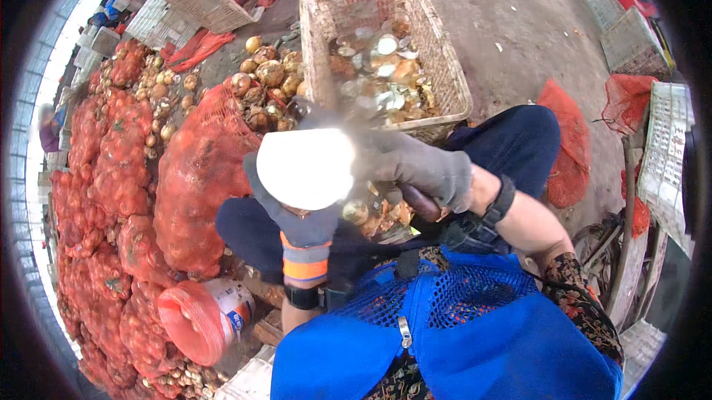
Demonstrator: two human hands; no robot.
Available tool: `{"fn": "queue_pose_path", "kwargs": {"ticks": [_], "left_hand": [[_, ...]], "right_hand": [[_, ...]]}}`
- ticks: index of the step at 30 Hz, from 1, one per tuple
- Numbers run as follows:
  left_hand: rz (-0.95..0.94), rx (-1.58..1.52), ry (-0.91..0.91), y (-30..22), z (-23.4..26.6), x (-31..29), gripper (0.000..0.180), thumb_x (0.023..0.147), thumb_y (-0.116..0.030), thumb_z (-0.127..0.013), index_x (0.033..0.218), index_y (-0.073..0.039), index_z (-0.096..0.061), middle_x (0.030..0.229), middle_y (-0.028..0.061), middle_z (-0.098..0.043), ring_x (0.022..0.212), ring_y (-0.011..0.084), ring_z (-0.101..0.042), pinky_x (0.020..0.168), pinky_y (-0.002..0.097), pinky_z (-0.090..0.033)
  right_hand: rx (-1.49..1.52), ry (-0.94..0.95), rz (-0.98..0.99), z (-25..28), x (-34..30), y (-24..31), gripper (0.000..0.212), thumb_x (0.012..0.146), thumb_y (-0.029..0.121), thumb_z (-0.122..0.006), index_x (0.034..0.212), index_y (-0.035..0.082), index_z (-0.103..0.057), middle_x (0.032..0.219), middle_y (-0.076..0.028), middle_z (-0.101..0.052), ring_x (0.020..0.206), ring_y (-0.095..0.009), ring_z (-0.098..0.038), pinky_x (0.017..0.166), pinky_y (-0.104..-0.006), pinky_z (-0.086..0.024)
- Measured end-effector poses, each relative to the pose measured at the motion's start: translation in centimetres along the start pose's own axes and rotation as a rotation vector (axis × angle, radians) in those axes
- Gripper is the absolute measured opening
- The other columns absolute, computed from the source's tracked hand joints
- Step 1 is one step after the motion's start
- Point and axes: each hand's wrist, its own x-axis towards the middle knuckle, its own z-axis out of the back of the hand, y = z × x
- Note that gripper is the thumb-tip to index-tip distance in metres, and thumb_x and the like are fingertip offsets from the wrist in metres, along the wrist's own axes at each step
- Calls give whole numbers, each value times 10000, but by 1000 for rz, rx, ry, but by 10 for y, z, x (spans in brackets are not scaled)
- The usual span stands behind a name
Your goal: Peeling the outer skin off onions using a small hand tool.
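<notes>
My left hand [300, 218], in a grey glove with an orange cuff, is closed under a bright white, rounded peeled onion [305, 170]. Glare washes out the onion's surface. Close on its right is my right hand [426, 170], also in a grey glove, its fingers smeared by motion. From its palm sticks out a dark, smooth handle [420, 203], which looks like that of a knife; no blade can be made out. Just beyond both hands stands a dirty white plastic crate [449, 66] with peeled onions and loose skins [393, 74] inside.
Unpeeled onions [271, 77] lie left of the crate, beside a full red mesh sack [196, 170]. More sacks [96, 237] are piled at the far left. A bucket [230, 303] with red netting stands near my left forearm. White crates [667, 155] and an orange-red mesh bag [567, 148] are at the right.
</notes>
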Motion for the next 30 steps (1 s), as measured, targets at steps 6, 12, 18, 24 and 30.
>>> {"fn": "queue_pose_path", "kwargs": {"ticks": [6, 12, 18, 24, 30], "left_hand": [[229, -366, 83, -60, 8, 22, 699, 767, -158, -593, 1378, 16, -303, 1385, 135, -387, 1238, 247, -424, 1009, 395, -377], [216, -476, 57, -52, 3, 5, 831, 665, -160, -688, 1380, 0, -297, 1337, 142, -410, 1177, 251, -455, 983, 380, -395], [260, -454, 85, -58, 1, -6, 829, 666, -176, -705, 1367, 9, -303, 1308, 140, -421, 1143, 236, -469, 955, 364, -411], [292, -434, 106, -59, 2, -15, 829, 667, -192, -723, 1354, 17, -310, 1280, 139, -431, 1110, 222, -483, 927, 348, -427], [316, -407, 114, -59, 7, -19, 829, 669, -208, -741, 1341, 26, -316, 1251, 137, -442, 1077, 207, -497, 899, 332, -443]], "right_hand": [[181, -93, 132, 6, 7, -32, 412, 837, 316, -631, 1087, 7, -525, 757, 14, -537, 637, -60, -505, 493, -179, -383], [110, -21, 222, 13, 25, -54, 357, 808, 304, -648, 971, 10, -529, 686, 6, -507, 517, -72, -473, 425, -216, -364], [63, 53, 376, 22, 40, -84, 313, 737, 193, -615, 962, -17, -553, 681, -43, -575, 520, -102, -515, 442, -236, -401], [-17, -11, 309, 20, 48, -97, 365, 686, 148, -629, 988, -45, -561, 673, -71, -596, 519, -130, -549, 449, -254, -429], [-162, -120, 321, 17, 62, -98, 386, 680, 115, -635, 1021, -52, -564, 674, -76, -602, 528, -147, -563, 462, -270, -444]]}}
